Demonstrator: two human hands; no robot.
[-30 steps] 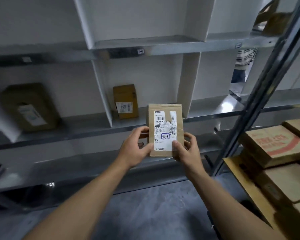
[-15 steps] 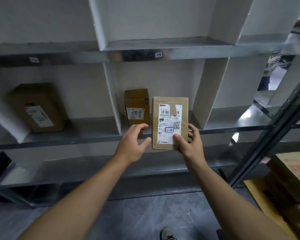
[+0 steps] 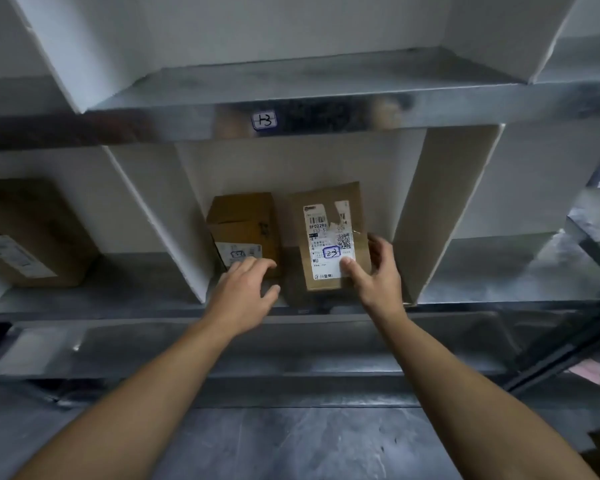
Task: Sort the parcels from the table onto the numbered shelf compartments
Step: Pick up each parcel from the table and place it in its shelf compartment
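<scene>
**Q:** Where is the parcel, and what are the hands doing?

**A:** The right hand is gripping a flat brown parcel at its lower right corner. The thumb is lying on the white label and the fingers are wrapping behind the edge. The parcel is standing upright inside the middle shelf compartment, just beside a smaller brown box. The left hand is holding nothing. Its fingers are loosely spread and reaching toward that box's front.

**Q:** What could be going wrong from here?

**A:** The parcel is thin and tall. If the grip is loosening before it is leaning on the back wall or the box, it could be tipping forward off the ledge. The left hand could also be nudging the smaller box askew.

**Q:** Anything hidden or hard to make out?

**A:** Yes. I cannot tell whether the parcel's bottom edge is touching the shelf, nor whether the left fingertips are touching the box. The circled pen mark on the label is reading like "23". A tag on the rail above is looking like "1-3" or "13". This compartment's own number is not showing. A larger box at far left is blurred and partly cut off.
</scene>
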